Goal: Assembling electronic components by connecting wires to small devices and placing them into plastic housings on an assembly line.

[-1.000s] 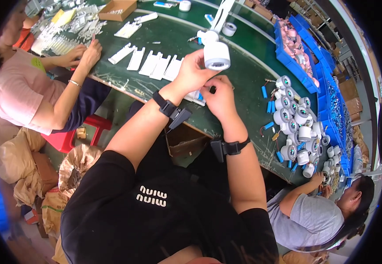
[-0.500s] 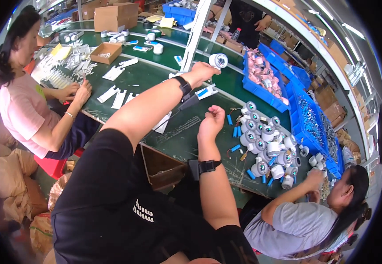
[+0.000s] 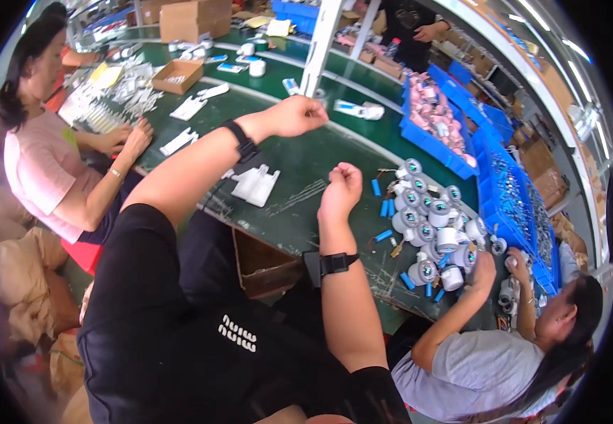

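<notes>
My left hand [image 3: 298,116] is over the belt's near edge, its fingers loosely bent with nothing seen in them. Just beyond it, a white handle with a blue strip and a round white head [image 3: 359,109] lies on the green belt. My right hand [image 3: 340,191] hovers over the bench with curled fingers; nothing shows in it. To its right sits a pile of round white-and-grey device heads [image 3: 423,232], some with blue cylindrical batteries [image 3: 383,235] on wires. White plastic handle shells [image 3: 256,185] lie on the bench left of my right hand.
A person at left handles small white parts beside a cardboard tray [image 3: 178,75]. At right, another person's hand [image 3: 485,272] touches the pile. Blue bins hold pink parts [image 3: 437,116] and small metallic-looking parts [image 3: 508,191]. A white post [image 3: 318,53] rises beyond my left hand.
My left hand has let go of the round white head, which now lies with its handle on the belt, and has drawn back left. The right-hand person has reached to the pile.
</notes>
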{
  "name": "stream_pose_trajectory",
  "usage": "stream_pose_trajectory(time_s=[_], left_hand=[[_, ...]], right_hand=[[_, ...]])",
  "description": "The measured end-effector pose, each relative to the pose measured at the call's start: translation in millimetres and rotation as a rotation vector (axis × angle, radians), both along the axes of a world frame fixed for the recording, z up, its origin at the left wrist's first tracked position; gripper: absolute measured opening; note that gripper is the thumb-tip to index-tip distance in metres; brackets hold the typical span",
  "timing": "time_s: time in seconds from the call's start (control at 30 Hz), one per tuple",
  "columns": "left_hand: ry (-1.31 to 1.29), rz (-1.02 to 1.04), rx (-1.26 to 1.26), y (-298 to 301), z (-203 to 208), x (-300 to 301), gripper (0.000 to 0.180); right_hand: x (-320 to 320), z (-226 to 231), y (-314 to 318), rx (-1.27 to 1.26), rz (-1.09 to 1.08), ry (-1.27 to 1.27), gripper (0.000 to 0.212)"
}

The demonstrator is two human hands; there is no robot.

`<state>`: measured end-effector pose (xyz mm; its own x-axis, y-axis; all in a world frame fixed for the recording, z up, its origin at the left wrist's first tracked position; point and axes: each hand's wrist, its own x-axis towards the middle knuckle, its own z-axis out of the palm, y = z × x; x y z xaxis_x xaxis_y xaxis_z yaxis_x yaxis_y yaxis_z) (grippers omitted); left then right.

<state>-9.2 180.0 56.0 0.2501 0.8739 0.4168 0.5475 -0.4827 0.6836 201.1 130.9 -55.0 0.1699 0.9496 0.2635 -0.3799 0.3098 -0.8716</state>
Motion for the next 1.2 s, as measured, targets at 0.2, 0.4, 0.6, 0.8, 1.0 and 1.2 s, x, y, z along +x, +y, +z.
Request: stream_pose_trajectory(time_s=[0.2,0.4,0.6,0.8,1.0,1.2], left_hand=[[0.519,0.496,0.071,-192,-14,-74,0.04],[0.73,0.987,-0.033,-237,-77,-121,0.076],[0.742,0.887,-0.038,-232,-75,-93,0.08],[0.694,1.002,-0.087,-226,-80,-76,0.086],[0.593,0.854,-0.203,-224,-81,-99,0.089],[0.647,0.713,-0.175,-232,-86,-96,0.083]], right_hand=[[-12,10,-24,0.053,0.26,-0.47,0.031],[-24,17,-53,0.567,0.232,-1.162,0.081],[-8,9,-44,0.459,0.181,-1.065,0.074],[-9,8,-40,0.34,0.131,-1.017,0.07],[-8,16,-49,0.47,0.357,-0.987,0.084],[-8,31,-66,0.614,0.434,-1.251,0.118]])
